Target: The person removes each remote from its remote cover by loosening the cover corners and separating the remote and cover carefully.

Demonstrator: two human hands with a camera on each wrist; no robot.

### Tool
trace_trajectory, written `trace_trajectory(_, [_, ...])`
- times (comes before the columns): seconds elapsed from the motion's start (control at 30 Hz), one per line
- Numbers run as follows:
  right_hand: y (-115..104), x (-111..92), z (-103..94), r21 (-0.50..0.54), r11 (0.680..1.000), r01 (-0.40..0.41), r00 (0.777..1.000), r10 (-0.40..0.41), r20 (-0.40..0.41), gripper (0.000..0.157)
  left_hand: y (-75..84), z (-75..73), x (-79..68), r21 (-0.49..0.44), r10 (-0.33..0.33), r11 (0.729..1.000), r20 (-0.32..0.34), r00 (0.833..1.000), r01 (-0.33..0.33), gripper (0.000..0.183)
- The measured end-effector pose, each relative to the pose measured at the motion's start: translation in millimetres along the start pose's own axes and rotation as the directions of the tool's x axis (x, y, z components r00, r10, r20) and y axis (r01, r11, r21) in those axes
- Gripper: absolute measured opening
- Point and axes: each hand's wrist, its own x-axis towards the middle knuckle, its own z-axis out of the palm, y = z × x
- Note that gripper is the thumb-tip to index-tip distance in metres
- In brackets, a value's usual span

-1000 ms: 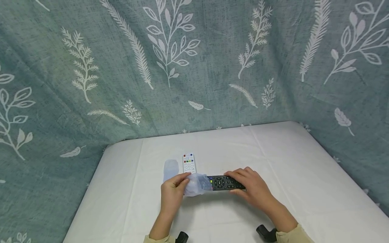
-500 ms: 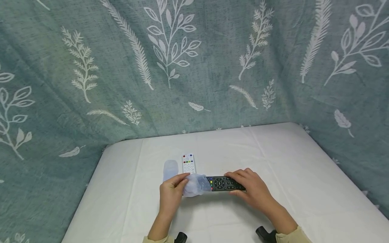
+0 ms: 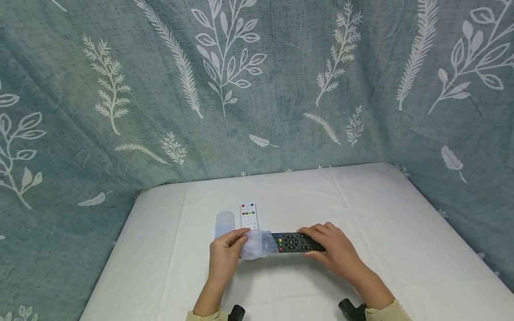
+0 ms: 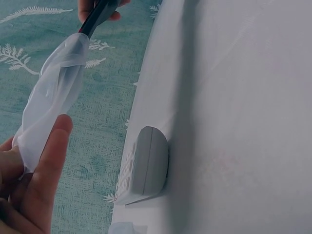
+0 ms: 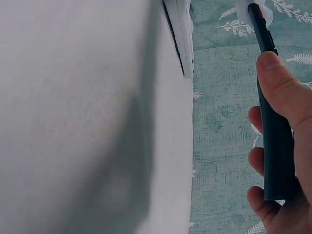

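Observation:
A black remote control (image 3: 295,242) is held sideways above the table in my right hand (image 3: 335,249), thumb on one edge and fingers on the other. Its left end sits inside a translucent, bluish-white silicone cover (image 3: 257,244), which looks bunched up. My left hand (image 3: 225,256) pinches the closed end of that cover between thumb and fingers. In the left wrist view the cover (image 4: 56,87) is stretched toward the remote. The right wrist view shows the remote's dark side (image 5: 275,141) between thumb and fingers.
A white remote control (image 3: 249,216) lies on the white-covered table (image 3: 321,191) just behind the hands. To its left lies a second translucent cover (image 3: 225,223), partly hidden by my left hand. A green leaf-patterned curtain (image 3: 281,89) hangs around the table.
My left hand and the cover have shifted very slightly left, baring slightly more of the black remote's left end. The right hand stays almost in place.

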Motion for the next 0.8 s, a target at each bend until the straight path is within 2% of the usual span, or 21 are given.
trace_trajectory(0.2, [2.7, -2.6, 1.8, 0.003, 1.0, 0.006, 1.0, -0.006, -0.005, 0.064, -3.6, -0.1, 1.0, 0.006, 0.0, 1.0, 0.001, 1.0, 0.0, 0.017])
trace_trajectory(0.53, [4.3, -5.1, 1.2, -0.006, 1.0, -0.017, 0.999, 0.017, 0.032, 0.063, -7.1, 1.3, -0.7, 0.006, -0.029, 1.0, 0.014, 0.999, 0.029, 0.016])
trace_trajectory(0.8, [5.7, -7.4, 2.5, 0.01, 1.0, -0.012, 1.0, 0.012, 0.013, 0.064, -8.3, 1.1, -1.4, -0.002, -0.033, 0.999, 0.011, 0.999, 0.033, 0.017])
